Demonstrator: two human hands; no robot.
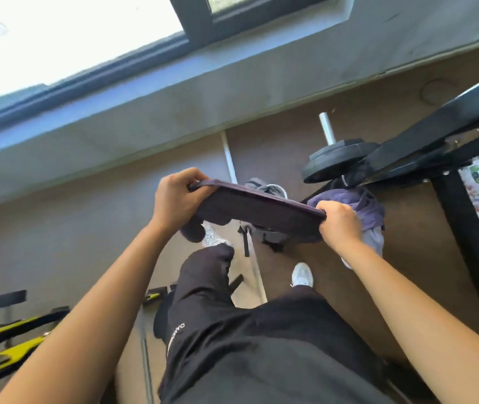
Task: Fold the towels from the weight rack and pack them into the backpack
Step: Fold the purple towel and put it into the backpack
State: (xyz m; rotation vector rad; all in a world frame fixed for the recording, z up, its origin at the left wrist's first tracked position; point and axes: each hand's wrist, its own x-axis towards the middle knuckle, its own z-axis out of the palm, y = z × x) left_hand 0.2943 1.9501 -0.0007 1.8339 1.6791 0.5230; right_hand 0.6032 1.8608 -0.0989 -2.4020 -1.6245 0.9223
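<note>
Left hand and right hand each pinch one end of the folded purple towel, grip tight on cloth, held flat in the air above the grey backpack on the floor. A second towel hangs on the weight rack. Risk: if one end slips, the fold drops open. The backpack mouth is hidden under the towel, so the drop could miss.

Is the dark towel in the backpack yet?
No, the left hand and right hand grip the dark towel by its ends, in the air above the grey backpack.
</note>
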